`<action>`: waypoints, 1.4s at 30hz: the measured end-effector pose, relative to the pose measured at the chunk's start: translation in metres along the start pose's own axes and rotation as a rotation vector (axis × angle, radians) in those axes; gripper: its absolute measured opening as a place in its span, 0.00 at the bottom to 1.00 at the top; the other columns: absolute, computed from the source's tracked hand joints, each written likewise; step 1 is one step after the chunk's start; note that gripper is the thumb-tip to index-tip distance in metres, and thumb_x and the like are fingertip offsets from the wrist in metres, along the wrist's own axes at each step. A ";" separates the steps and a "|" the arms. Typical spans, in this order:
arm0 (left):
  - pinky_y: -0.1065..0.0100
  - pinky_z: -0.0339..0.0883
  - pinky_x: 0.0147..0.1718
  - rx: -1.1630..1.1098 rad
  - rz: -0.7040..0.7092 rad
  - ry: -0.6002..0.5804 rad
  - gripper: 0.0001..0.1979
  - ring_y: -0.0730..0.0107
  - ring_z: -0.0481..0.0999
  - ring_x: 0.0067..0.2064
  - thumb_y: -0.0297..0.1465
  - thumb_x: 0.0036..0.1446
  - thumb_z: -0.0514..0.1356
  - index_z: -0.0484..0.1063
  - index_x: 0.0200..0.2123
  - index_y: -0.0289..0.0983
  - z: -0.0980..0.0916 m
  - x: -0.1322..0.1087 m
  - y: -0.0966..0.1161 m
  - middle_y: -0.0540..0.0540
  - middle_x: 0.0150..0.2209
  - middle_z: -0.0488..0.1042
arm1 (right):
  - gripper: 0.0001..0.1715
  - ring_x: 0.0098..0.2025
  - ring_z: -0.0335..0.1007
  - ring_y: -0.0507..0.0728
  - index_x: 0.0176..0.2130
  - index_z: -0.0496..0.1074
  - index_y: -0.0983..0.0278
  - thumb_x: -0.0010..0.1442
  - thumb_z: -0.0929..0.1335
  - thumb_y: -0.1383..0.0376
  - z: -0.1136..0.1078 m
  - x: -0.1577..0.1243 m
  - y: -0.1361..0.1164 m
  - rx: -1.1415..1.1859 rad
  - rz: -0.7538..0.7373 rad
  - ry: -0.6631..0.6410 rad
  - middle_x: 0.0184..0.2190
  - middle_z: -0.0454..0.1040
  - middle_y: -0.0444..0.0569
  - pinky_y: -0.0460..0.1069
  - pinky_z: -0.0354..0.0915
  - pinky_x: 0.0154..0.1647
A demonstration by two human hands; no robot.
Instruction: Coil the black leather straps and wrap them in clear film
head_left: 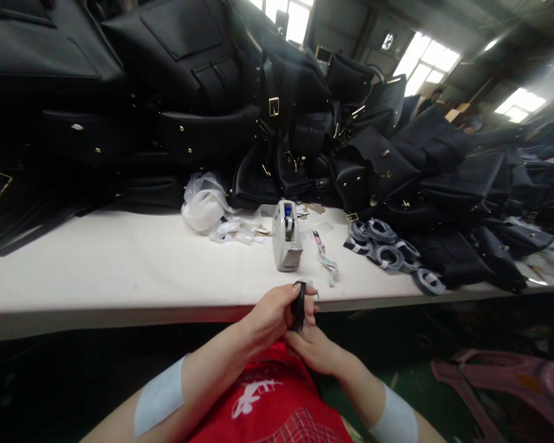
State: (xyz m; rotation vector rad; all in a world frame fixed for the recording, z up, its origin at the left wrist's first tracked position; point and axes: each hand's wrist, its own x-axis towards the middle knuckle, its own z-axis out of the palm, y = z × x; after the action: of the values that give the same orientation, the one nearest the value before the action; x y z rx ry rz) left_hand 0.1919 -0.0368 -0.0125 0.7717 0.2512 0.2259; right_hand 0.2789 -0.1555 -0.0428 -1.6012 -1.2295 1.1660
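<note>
"So, how do the hands stand?"

"Both are closed around one thing, a black strip (298,309). The left hand (268,312) has its thumb near the strip's upper end; the right hand (308,344) curls its fingers around the other side."

"And where is that, against the worktop (115,264)?"

"Right by the front edge, on the person's side, nearest the tape dispenser (281,246), which stands just behind that edge."

"Any room to move?"

"White surface spreads along the front edge, from the dispenser toward the left end. Just right of it lies a small pink-and-white tool (321,246), then coiled straps (388,257). Black bags (194,135) pile along the back edge."

"What's hard to make out?"

"How the strip is folded: fingers cover its lower part. A pink chair (503,372) is cut off at the right, and the worktop's far right end blurs."
</note>
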 end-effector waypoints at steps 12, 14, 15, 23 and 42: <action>0.67 0.54 0.24 1.047 0.202 0.013 0.26 0.69 0.62 0.21 0.46 0.65 0.46 0.68 0.22 0.38 -0.018 -0.016 -0.013 0.49 0.18 0.65 | 0.16 0.26 0.68 0.54 0.39 0.75 0.66 0.60 0.67 0.55 -0.066 -0.022 -0.017 -0.037 0.017 0.406 0.25 0.73 0.47 0.48 0.66 0.29; 0.69 0.52 0.20 0.832 0.001 0.020 0.31 0.72 0.59 0.17 0.52 0.63 0.44 0.69 0.20 0.37 -0.009 -0.014 -0.013 0.51 0.13 0.61 | 0.18 0.46 0.71 0.61 0.48 0.72 0.64 0.58 0.68 0.62 -0.062 -0.017 -0.012 -0.307 -0.070 0.508 0.42 0.76 0.54 0.56 0.66 0.50; 0.69 0.50 0.19 0.719 -0.082 0.025 0.33 0.73 0.57 0.16 0.55 0.62 0.44 0.69 0.19 0.37 -0.006 -0.012 -0.013 0.52 0.11 0.59 | 0.24 0.52 0.67 0.62 0.53 0.70 0.63 0.57 0.69 0.65 -0.056 -0.015 -0.009 -0.384 -0.121 0.483 0.49 0.74 0.56 0.59 0.61 0.56; 0.68 0.65 0.31 0.201 0.043 0.189 0.25 0.71 0.67 0.23 0.51 0.60 0.53 0.72 0.36 0.33 -0.013 0.005 0.003 0.52 0.19 0.66 | 0.25 0.33 0.68 0.55 0.37 0.74 0.66 0.67 0.60 0.51 0.010 0.000 0.020 0.095 0.030 -0.017 0.30 0.74 0.49 0.51 0.66 0.40; 0.76 0.51 0.14 0.053 -0.397 0.048 0.32 0.78 0.54 0.10 0.55 0.60 0.50 0.70 0.21 0.34 -0.023 -0.002 0.008 0.57 0.07 0.51 | 0.26 0.54 0.68 0.64 0.57 0.65 0.64 0.60 0.66 0.65 -0.025 -0.006 0.026 -0.304 -0.150 0.276 0.53 0.72 0.56 0.59 0.62 0.57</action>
State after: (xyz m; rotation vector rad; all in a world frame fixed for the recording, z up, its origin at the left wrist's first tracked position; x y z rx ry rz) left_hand 0.1825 -0.0168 -0.0228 0.7528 0.4502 -0.1381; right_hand 0.3090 -0.1679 -0.0595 -1.7852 -1.3610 0.6600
